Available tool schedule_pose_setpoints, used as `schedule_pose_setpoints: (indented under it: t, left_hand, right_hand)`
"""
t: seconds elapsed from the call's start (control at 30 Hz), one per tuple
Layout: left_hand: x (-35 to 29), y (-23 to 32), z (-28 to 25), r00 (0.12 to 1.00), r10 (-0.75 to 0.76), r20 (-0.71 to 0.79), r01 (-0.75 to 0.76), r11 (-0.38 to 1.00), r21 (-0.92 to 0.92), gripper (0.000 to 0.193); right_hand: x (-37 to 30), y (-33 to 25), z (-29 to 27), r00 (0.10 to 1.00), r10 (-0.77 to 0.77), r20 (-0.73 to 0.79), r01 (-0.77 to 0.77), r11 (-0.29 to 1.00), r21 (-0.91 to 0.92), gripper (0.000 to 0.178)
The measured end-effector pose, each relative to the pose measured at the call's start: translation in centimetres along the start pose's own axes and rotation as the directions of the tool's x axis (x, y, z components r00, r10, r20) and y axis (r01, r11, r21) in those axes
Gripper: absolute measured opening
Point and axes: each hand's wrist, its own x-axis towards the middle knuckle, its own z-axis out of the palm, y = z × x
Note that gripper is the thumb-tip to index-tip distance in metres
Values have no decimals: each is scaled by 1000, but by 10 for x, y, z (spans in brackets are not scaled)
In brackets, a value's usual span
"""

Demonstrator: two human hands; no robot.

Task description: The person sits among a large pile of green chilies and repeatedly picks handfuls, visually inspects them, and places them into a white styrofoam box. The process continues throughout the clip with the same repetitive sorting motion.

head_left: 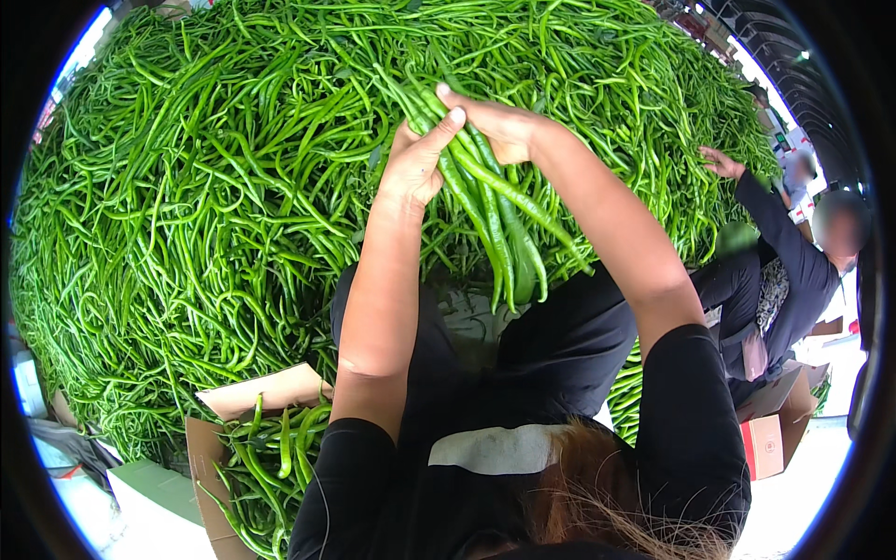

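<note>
A bunch of long green chili peppers [481, 205] is held between my two hands, above the front of a huge heap of the same peppers [215, 187]. My left hand [413, 161] is closed round the bunch from the left, its thumb lying across the stems. From the right, my right hand [497, 129] grips the same bunch near its upper end, with most of its fingers hidden. The peppers' lower ends hang down over the gap between my knees.
At my left side stands an open cardboard box [207, 485] with long green peppers inside. More peppers [627, 397] lie beside my right thigh. A person [789, 266] in dark clothes sits at the right, one hand [721, 164] reaching to the heap. An orange-and-brown carton [765, 446] stands nearby.
</note>
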Motion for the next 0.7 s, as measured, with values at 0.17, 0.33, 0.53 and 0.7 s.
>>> schedule_pose_setpoints:
  t: [0.17,0.33,0.53,0.7]
  left_hand:
    - [-2,8,0,991,123,-59,-119,991,60,26]
    - [-3,22,-11,986,107,-128,-106,994,20,17]
    - [6,16,-36,962,-16,-273,-45,976,-214,17]
    - [7,6,-27,935,-119,-333,63,983,-173,19]
  right_hand:
    - [1,-8,32,964,-221,-147,236,968,89,86]
    - [-11,-8,10,982,-147,-116,143,989,-46,111]
    - [-33,43,27,946,-324,7,199,562,-803,90]
    - [-38,66,31,881,-442,-168,147,593,-792,68]
